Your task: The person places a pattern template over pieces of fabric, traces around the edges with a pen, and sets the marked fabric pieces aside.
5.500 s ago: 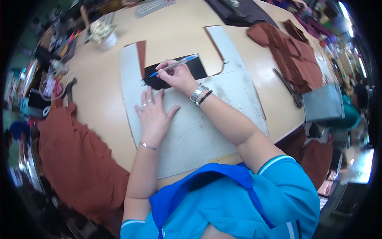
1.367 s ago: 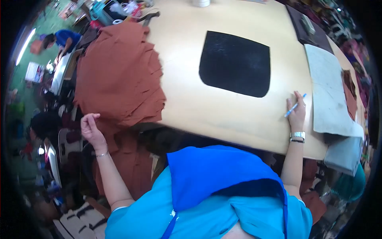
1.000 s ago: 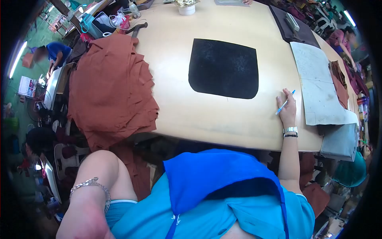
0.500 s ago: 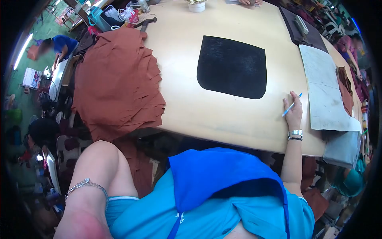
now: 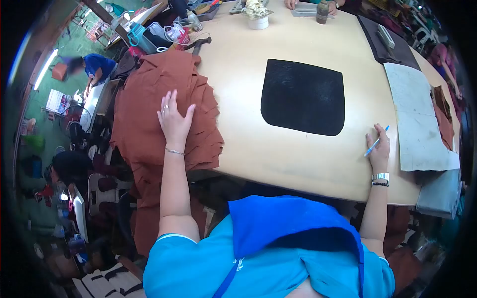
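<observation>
My left hand [image 5: 176, 119] is over the stack of rust-brown fabric pieces [image 5: 144, 109] on the left, fingers spread. It looks to be on or just above the top piece; I cannot tell which. Between the fingers of my right hand [image 5: 380, 149] is a blue and white pen [image 5: 376, 142], and that hand rests on the table's right side. A black panel [image 5: 303, 97] with rounded near corners lies flat between my hands.
A hammer [image 5: 199, 44] lies behind the stack, near a red basket [image 5: 183, 37]. Grey-white sheets [image 5: 415, 114] and a dark folded cloth [image 5: 382, 37] lie along the right of the table [image 5: 238, 134]. At the far edge are a white pot [image 5: 258, 22], a jar [image 5: 322, 12] and another person's hands.
My left arm, earlier bent up close to the camera, has reached forward so the hand is over the brown fabric. My right hand keeps the pen; the view has shifted slightly.
</observation>
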The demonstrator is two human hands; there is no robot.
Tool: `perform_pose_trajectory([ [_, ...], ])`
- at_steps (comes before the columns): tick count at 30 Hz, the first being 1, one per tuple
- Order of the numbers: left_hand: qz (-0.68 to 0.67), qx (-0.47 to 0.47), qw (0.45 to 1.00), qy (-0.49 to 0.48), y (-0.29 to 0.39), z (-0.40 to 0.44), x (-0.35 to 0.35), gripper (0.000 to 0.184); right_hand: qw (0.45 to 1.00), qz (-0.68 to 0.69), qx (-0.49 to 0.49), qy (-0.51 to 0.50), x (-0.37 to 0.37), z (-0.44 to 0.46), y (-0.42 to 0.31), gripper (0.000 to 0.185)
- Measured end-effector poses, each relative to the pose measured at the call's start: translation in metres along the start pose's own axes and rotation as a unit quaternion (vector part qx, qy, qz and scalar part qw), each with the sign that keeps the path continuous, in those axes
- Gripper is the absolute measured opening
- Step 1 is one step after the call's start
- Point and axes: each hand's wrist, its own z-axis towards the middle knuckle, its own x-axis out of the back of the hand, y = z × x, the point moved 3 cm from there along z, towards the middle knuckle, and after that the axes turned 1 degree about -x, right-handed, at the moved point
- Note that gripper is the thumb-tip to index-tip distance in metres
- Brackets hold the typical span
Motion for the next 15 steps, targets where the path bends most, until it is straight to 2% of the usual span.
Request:
perform_pose_trajectory([
  [3,-0.102,0.007,0.995,0.017,-0.027,-0.012,-0.026,0.041,1.000,-0.004,-0.005,0.004,0.003,-0.002,-0.007,0.044],
  [6,-0.205,0.017,0.976,0.066,-0.031,-0.006,-0.020,0.020,1.000,-0.005,-0.001,0.003,0.004,-0.001,-0.009,0.045],
  [7,-0.221,0.023,0.972,0.078,-0.031,-0.003,-0.017,0.023,1.000,-0.009,-0.002,0.004,0.004,0.000,-0.011,0.045],
  [9,-0.302,0.096,0.943,0.106,-0.028,0.002,-0.014,0.028,1.000,-0.016,-0.007,0.008,0.005,0.000,-0.012,0.045],
  [11,-0.394,0.168,0.895,0.125,-0.024,0.010,-0.010,0.033,1.000,-0.022,0.003,0.020,0.003,0.000,-0.006,0.043],
  [12,-0.415,0.177,0.884,0.126,-0.004,0.017,0.003,0.032,1.000,-0.020,-0.001,0.018,0.003,0.001,-0.006,0.043],
  [15,-0.566,0.168,0.797,0.130,0.081,0.026,0.020,0.030,1.000,0.005,-0.023,0.018,0.005,0.001,-0.009,0.041],
])
